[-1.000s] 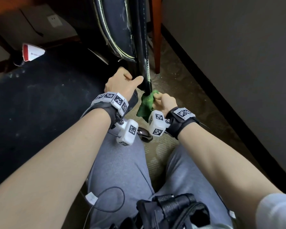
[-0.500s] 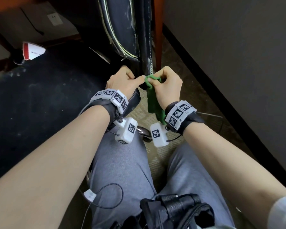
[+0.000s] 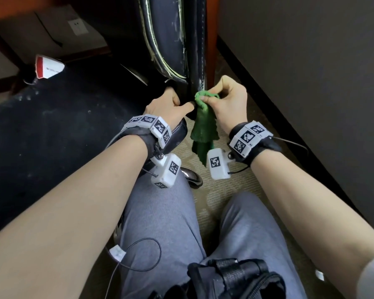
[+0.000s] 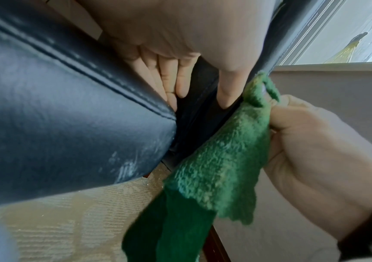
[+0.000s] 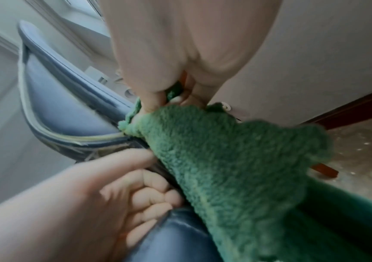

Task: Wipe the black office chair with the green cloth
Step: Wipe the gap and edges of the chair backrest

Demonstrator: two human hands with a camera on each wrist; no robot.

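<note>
Right hand (image 3: 228,102) grip pinches green cloth (image 3: 202,126); left hand (image 3: 164,106) clasps chair (image 3: 173,39).

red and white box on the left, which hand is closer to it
Left. The left hand grips the chair edge, on the box's side; the right hand, pinching the green cloth, is farther right.

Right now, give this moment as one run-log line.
step: wiping | right hand: pinches green terry cloth against edge of black leather office chair | left hand: grips chair edge
</note>
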